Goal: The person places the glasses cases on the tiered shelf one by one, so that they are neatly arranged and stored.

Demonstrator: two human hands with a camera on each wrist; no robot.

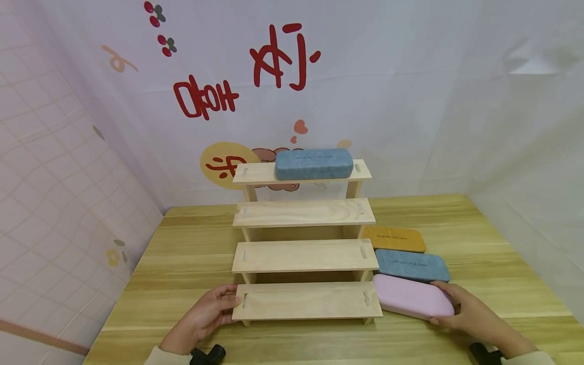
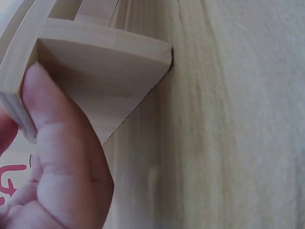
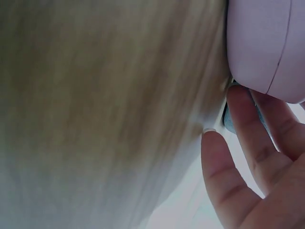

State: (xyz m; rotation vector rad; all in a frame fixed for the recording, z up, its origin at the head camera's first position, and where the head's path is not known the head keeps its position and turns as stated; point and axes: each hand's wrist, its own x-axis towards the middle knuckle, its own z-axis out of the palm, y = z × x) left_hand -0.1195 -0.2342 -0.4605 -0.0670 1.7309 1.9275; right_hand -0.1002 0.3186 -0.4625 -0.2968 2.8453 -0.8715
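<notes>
A pale wooden four-tier stepped display rack (image 1: 305,301) stands on the table. At the left end of its lowest board, my left hand (image 1: 207,310) pinches the edge; the left wrist view shows the thumb (image 2: 55,109) against the board beside the upright. My right hand (image 1: 470,312) holds the right end of a pink glasses case (image 1: 410,296), which lies beside the lowest tier. In the right wrist view, fingertips meet the end of the pink case (image 3: 259,47). Behind it lie a blue glasses case (image 1: 412,265) and a mustard-yellow case (image 1: 396,240).
Another blue glasses case (image 1: 314,165) rests on the top tier. The wood-grain table (image 1: 182,253) reaches back to a white printed backdrop (image 1: 388,91) with red characters. Pale curtains (image 1: 538,167) hang at both sides.
</notes>
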